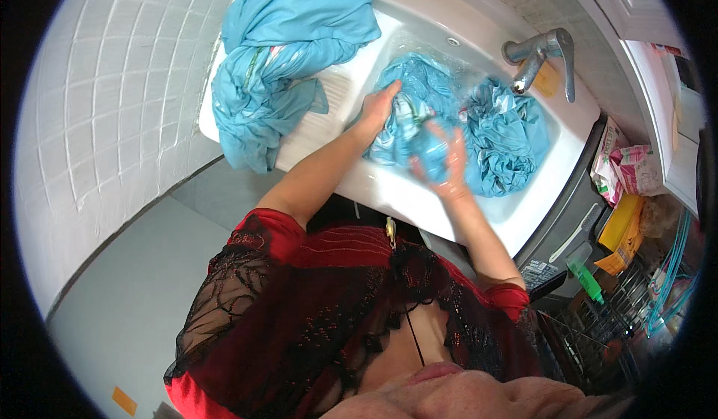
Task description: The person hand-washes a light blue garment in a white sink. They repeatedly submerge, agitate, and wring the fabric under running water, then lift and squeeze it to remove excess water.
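Wet light-blue fabric with a white and green pattern [419, 82] lies bunched in water in the white sink basin [516, 228]. At its left side my left hand [380, 110] grips a fold, the fingertips partly buried in the cloth. My right hand [449, 161] is over the near middle of the same fabric, its fingers spread and slightly blurred, with blue cloth showing between thumb and fingers. Further right in the basin, another crumpled blue heap [508, 138] sits below the tap; whether it is one piece with the rest, I cannot tell.
A big pile of blue fabric [299, 15] covers the sink's left end and hangs over its front edge, beside a ridged washboard surface [329, 108]. The chrome tap [540, 60] stands at the back right. Right of the sink are a brush [574, 233] and a green bottle [587, 280].
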The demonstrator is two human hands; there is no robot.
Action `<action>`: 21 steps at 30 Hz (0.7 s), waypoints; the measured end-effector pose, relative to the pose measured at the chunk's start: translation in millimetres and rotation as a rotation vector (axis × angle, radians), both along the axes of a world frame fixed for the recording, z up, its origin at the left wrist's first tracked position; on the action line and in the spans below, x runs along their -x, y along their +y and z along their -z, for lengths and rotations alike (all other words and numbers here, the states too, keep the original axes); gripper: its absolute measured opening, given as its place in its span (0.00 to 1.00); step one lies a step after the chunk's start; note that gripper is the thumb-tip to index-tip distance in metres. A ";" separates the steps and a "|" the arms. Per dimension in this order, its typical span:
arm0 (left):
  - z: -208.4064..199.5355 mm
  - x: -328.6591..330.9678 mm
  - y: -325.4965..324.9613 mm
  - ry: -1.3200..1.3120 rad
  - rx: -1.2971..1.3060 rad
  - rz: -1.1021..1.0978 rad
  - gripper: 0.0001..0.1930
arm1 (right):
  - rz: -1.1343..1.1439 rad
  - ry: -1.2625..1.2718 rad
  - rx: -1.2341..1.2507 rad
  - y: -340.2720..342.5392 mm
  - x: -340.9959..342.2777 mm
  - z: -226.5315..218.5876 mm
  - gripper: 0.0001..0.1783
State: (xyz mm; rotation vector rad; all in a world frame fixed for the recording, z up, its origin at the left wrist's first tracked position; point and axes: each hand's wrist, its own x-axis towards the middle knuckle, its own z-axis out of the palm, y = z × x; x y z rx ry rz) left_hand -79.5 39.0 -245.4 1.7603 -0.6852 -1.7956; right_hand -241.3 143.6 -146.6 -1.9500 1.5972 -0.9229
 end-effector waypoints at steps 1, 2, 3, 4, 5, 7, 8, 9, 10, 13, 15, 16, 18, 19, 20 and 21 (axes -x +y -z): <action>11.9 2.0 1.6 0.051 0.008 -0.002 0.29 | -0.007 0.067 -0.043 8.2 -19.3 0.6 0.39; 25.6 3.3 3.7 0.109 0.020 -0.011 0.27 | -0.022 0.143 0.009 6.4 -34.0 6.0 0.33; 41.6 3.1 5.5 0.188 0.074 -0.033 0.25 | 0.030 0.170 -0.038 -1.1 -41.1 13.7 0.31; 59.4 1.2 6.0 0.155 0.117 0.036 0.19 | 0.076 0.187 -0.052 -13.4 -46.1 24.4 0.30; 77.9 2.6 9.2 -0.102 0.175 0.241 0.19 | 0.127 0.194 -0.036 -25.2 -49.3 34.7 0.28; 111.4 6.1 13.0 -0.266 0.379 0.381 0.17 | 0.180 0.225 -0.008 -48.7 -51.6 52.1 0.30; 123.8 7.5 14.8 -0.173 0.389 0.314 0.17 | 0.197 0.220 0.000 -59.3 -50.9 57.9 0.32; 132.1 8.5 17.1 -0.164 0.523 0.290 0.17 | 0.215 0.215 0.008 -69.6 -50.1 62.0 0.34; 135.7 9.0 23.0 -0.216 0.473 0.324 0.16 | 0.220 0.251 -0.066 -78.8 -48.4 63.8 0.33; 127.4 9.4 34.7 -0.359 0.368 0.414 0.16 | 0.317 0.295 -0.287 -122.2 -54.3 72.8 0.33; 114.4 11.0 33.1 -0.410 0.351 0.430 0.16 | 0.340 0.465 -0.283 -152.1 -57.6 81.0 0.34; 107.1 11.7 30.1 -0.425 0.339 0.433 0.16 | 0.375 0.531 -0.181 -165.6 -61.1 86.2 0.35; 90.0 15.2 23.7 -0.433 0.286 0.394 0.17 | 0.344 0.615 -0.204 -178.8 -65.3 93.4 0.35; 80.2 17.2 21.4 -0.432 0.247 0.367 0.18 | 0.280 0.633 -0.334 -183.2 -64.9 96.3 0.35; 68.7 19.6 22.3 -0.405 0.190 0.308 0.19 | 0.222 0.675 -0.469 -184.5 -62.2 98.3 0.35; 55.3 21.4 22.2 -0.359 0.138 0.222 0.20 | 0.209 0.635 -0.497 -186.4 -57.3 99.9 0.35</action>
